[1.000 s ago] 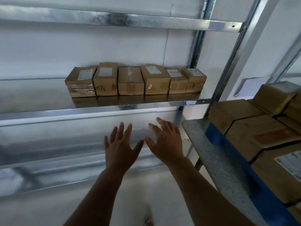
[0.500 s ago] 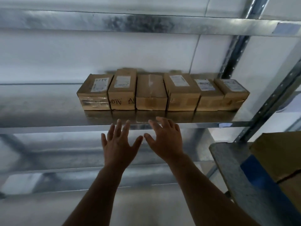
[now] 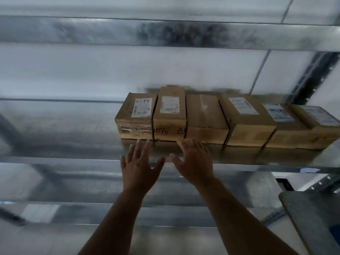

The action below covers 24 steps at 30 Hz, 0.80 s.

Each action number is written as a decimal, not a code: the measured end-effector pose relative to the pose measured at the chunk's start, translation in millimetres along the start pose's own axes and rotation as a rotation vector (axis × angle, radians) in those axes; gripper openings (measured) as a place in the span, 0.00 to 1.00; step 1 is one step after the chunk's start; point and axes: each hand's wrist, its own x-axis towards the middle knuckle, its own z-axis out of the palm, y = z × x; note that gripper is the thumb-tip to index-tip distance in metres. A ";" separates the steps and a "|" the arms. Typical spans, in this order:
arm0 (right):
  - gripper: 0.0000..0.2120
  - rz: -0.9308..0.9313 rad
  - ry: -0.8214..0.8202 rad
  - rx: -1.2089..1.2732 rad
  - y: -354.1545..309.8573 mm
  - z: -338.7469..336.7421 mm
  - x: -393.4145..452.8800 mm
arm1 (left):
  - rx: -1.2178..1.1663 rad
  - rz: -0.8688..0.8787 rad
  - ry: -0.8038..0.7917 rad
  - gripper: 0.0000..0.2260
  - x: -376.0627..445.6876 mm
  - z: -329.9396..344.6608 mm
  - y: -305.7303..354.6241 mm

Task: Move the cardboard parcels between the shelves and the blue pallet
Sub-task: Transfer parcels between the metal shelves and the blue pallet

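Several brown cardboard parcels stand side by side in a row on the middle metal shelf (image 3: 55, 126). The leftmost parcel (image 3: 136, 116) carries a white label, and the second parcel (image 3: 170, 115) has handwriting on its front. A plain third parcel (image 3: 204, 116) follows, with more labelled ones to the right (image 3: 246, 122). My left hand (image 3: 139, 164) and my right hand (image 3: 193, 161) are both raised with fingers spread, just in front of and below the left parcels. Neither hand touches a parcel.
An upper shelf beam (image 3: 165, 32) runs across above the parcels and a lower shelf (image 3: 92, 183) lies beneath my hands. A dark upright post (image 3: 311, 78) stands at the right. A grey board corner with a bit of the blue pallet (image 3: 335, 232) shows at bottom right.
The view swung left and closer to the shelf; the pallet's parcels have left the frame. Both open hands rose toward the front of the left parcels.
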 end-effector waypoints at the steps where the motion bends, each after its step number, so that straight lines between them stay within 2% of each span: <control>1: 0.26 0.013 0.004 0.035 -7.0 5.1 11.1 | -0.001 0.002 0.002 0.34 11.5 -3.3 -8.9; 9: 0.19 0.118 0.028 0.110 -64.6 50.6 101.3 | -0.079 0.020 -0.002 0.32 110.8 -32.5 -83.9; 15: 0.14 0.252 0.076 0.043 -86.2 74.7 142.0 | -0.214 -0.060 -0.108 0.27 180.8 -35.2 -115.4; 19: 0.13 0.364 0.097 0.005 -97.3 85.5 148.4 | -0.408 -0.017 -0.235 0.16 204.2 -32.3 -126.5; 24: 0.09 0.387 0.114 0.098 -118.4 91.4 150.9 | -0.415 -0.078 -0.145 0.16 212.3 -40.7 -152.2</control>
